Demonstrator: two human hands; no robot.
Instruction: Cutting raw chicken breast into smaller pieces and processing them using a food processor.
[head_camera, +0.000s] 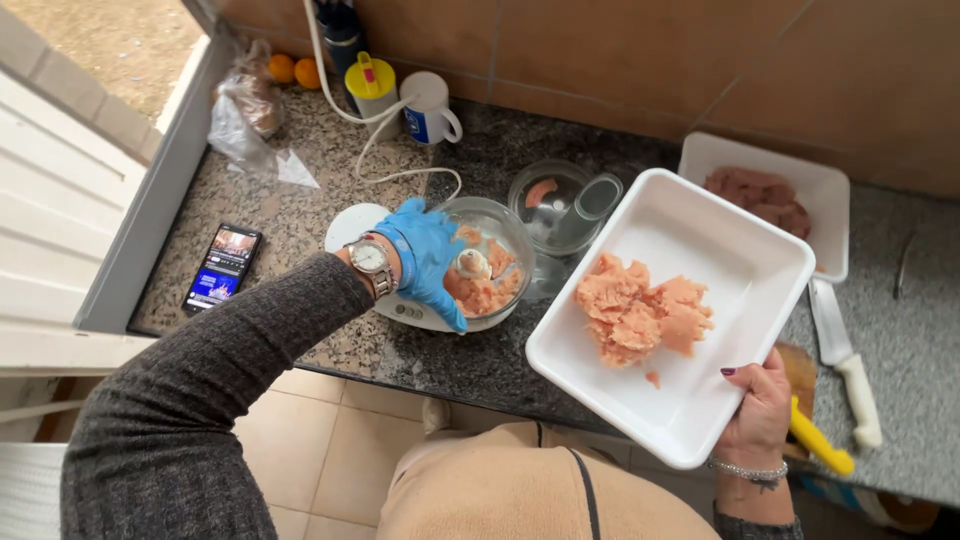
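Head view | your gloved left hand (432, 258) reached, fingers spread, into the chopper bowl (508, 232) at centre frame | your right hand (758, 412) gripped the white tray (745, 262) at lower right | ground meat (640, 315) lay partly in the tray (some remained in the bowl) | speckled granite counter (300, 205), tiled wall, phone (223, 266) at left.
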